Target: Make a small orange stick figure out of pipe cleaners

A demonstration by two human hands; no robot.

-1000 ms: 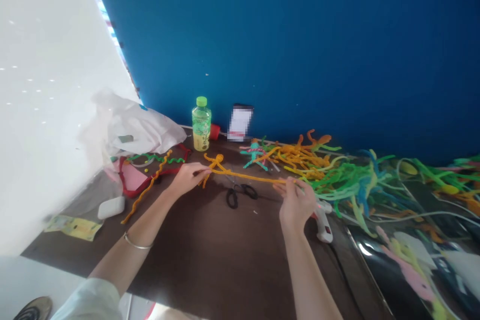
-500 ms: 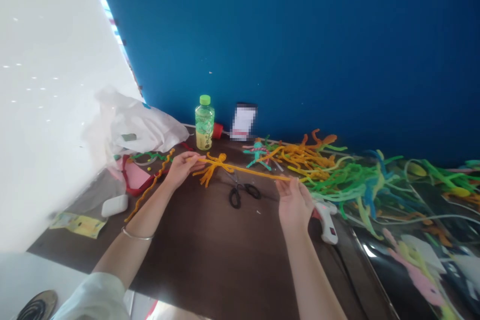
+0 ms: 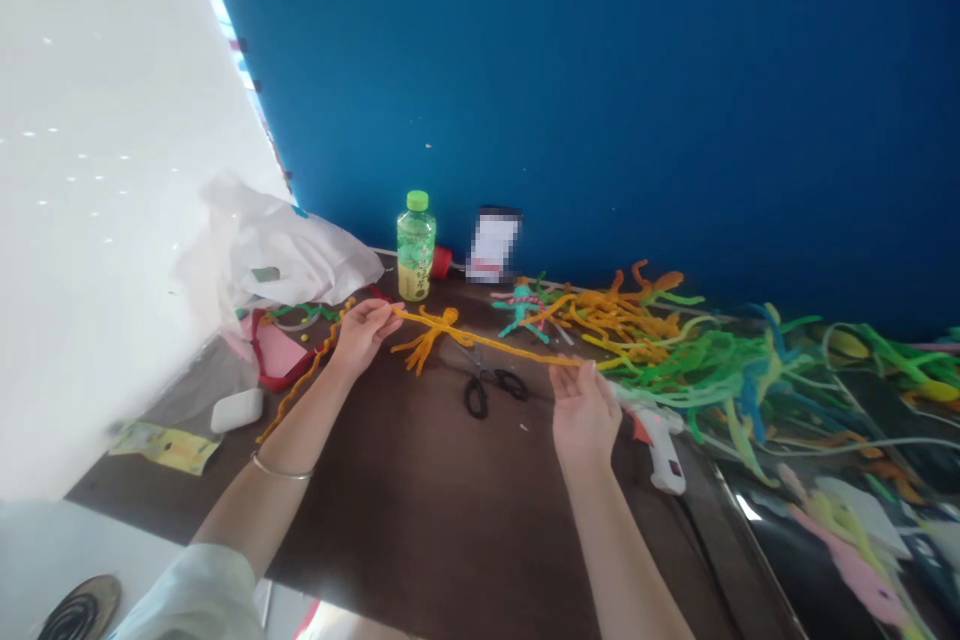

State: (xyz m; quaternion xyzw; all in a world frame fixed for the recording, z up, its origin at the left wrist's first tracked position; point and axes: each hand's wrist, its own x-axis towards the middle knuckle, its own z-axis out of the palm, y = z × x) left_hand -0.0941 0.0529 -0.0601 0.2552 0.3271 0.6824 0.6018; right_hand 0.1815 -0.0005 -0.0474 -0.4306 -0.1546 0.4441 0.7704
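Note:
A long orange pipe cleaner [image 3: 495, 344] with a knotted orange tuft [image 3: 431, 335] near its left end is stretched between my hands above the dark brown table [image 3: 420, 500]. My left hand [image 3: 362, 330] pinches the left end, fingers closed. My right hand [image 3: 581, 408] holds the right end, palm up with fingers curled round it. Black scissors [image 3: 491, 388] lie on the table under the stretched strand.
A heap of orange, green and blue pipe cleaners [image 3: 675, 340] spreads to the right. A white glue gun [image 3: 660, 440] lies by my right hand. A green-capped bottle [image 3: 415, 246], a white plastic bag [image 3: 292, 255], a red pouch [image 3: 277, 352] and a white case [image 3: 236, 409] sit left.
My left hand has drawn the pipe cleaner's end further left and slightly up. The knotted tuft now hangs to the right of that hand. My right hand has turned palm up.

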